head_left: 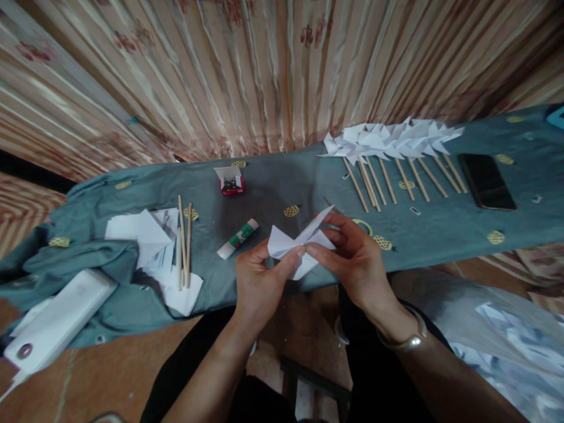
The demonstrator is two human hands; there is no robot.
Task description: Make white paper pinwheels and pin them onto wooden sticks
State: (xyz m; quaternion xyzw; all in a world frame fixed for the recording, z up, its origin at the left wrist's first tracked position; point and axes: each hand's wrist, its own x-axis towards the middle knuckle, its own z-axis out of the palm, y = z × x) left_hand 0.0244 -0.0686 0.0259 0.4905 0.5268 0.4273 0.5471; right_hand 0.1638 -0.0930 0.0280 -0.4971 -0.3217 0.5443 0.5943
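Note:
A white paper pinwheel is held above the table's near edge by both hands. My left hand is closed on its left side, with the thumb pressed near the centre. From the right, my right hand pinches it, thumb at the centre and fingers behind the blades. Just left of the hands lies a green and white glue stick. Behind my right hand, a yellow-green looped handle shows in part, and the rest is hidden. A small red box stands open with small dark metal pieces inside.
Finished-looking pinwheels on sticks lie in a row at the back right, beside a dark phone. Paper sheets and loose wooden sticks lie left, near a white power strip. A plastic bag with papers is at lower right.

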